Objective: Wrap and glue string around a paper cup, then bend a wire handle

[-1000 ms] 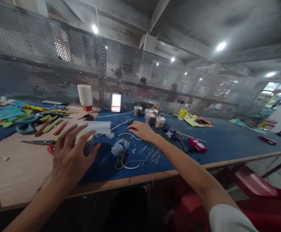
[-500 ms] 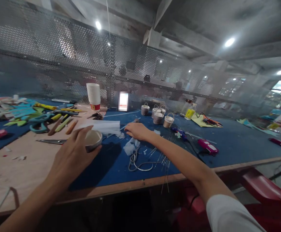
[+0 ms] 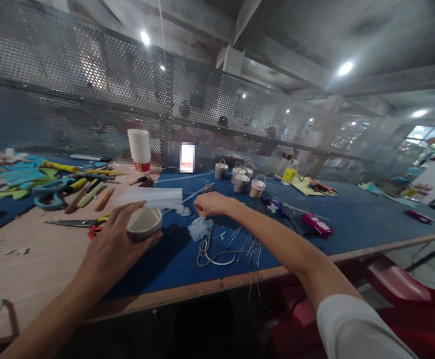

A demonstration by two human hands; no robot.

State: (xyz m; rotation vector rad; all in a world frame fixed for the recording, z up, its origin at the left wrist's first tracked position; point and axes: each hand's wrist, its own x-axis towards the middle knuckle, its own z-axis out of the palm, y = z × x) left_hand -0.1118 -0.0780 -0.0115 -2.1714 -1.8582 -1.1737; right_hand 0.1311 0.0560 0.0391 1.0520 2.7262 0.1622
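Observation:
My left hand (image 3: 118, 237) is wrapped round a small pale cup (image 3: 145, 223), tilted so its white inside faces me, raised above the table. My right hand (image 3: 213, 204) reaches over the blue table top with its fingers pinched and pointing down. Its fingertips meet the upper edge of a crumpled, pleated whitish piece (image 3: 199, 229); whether they grip it or something small is hidden. A grey-and-white cord (image 3: 217, 262) lies looped just in front. Behind my left hand rests a stack of white sheet strips (image 3: 155, 195).
Scissors (image 3: 71, 223) and felt-like rolls (image 3: 90, 193) lie at left, near stacked paper cups (image 3: 139, 149). Several small handled buckets (image 3: 242, 182) stand at the back. Thin wires (image 3: 254, 252) overhang the front edge. A magenta glue gun-like tool (image 3: 317, 224) lies right.
My left hand has turned the cup, showing more of its inside. My right hand has closed its fingers and lowered them to the pleated whitish piece. The view has shifted slightly right.

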